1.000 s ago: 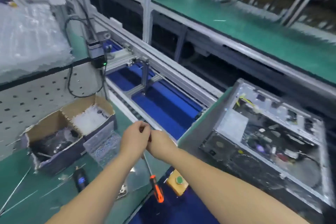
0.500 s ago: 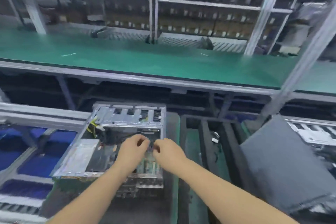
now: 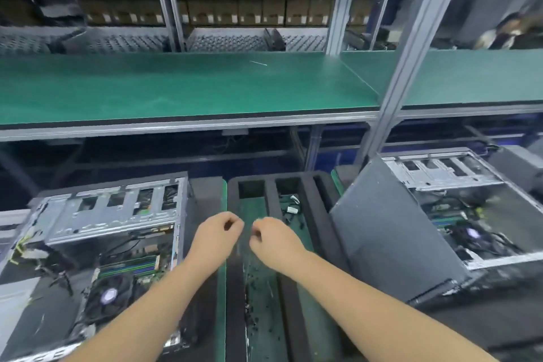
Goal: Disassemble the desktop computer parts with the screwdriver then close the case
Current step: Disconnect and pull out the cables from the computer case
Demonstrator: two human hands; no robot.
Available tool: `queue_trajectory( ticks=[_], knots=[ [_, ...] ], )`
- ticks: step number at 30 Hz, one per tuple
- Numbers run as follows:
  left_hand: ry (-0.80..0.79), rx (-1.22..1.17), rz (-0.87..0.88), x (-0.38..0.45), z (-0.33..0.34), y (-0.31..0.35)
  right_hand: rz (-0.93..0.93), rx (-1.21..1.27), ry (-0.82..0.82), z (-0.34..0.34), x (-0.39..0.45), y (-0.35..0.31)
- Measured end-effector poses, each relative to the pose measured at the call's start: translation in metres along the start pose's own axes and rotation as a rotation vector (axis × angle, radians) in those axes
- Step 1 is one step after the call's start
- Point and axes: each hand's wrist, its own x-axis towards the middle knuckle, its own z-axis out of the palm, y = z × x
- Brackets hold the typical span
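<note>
My left hand [image 3: 216,236] and my right hand [image 3: 271,239] hover close together over a black foam tray [image 3: 318,232], fingers curled and thumbs pinching. Between them hangs a thin clear plastic bag [image 3: 244,247], barely visible. Several small dark screws [image 3: 258,297] lie in the tray's green-floored slot under the hands. An open desktop case [image 3: 111,214] lies to the left, showing its fan and memory sticks. A second open case [image 3: 446,176] stands tilted at the right. No screwdriver is in view.
A small white cable connector [image 3: 291,209] sits in the tray's far slot. A long green bench [image 3: 188,88] runs behind, with metal uprights [image 3: 411,53] and shelves of boxes beyond. The right case's grey side wall [image 3: 390,232] stands close to my right forearm.
The view swung right, away from the cardboard box and the orange screwdriver. Both hands, still held together, moved from above the left case to above the foam tray.
</note>
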Motion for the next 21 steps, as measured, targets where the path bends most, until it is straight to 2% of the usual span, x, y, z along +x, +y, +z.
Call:
queue_trajectory(
  ticks=[4, 7, 16, 21],
  knots=[
    [-0.141, 0.032, 0.068, 0.007, 0.023, 0.011, 0.058, 0.016, 0.01, 0.0, -0.008, 0.017],
    [-0.168, 0.064, 0.068, 0.007, 0.024, 0.001, 0.055, 0.052, 0.005, 0.012, -0.007, 0.009],
    [-0.032, 0.004, -0.027, -0.01, -0.019, -0.028, -0.041, 0.142, -0.04, 0.027, 0.016, -0.042],
    [-0.028, 0.058, -0.006, -0.028, -0.031, -0.042, -0.059, 0.147, -0.016, 0.02, 0.02, -0.033]
  ],
)
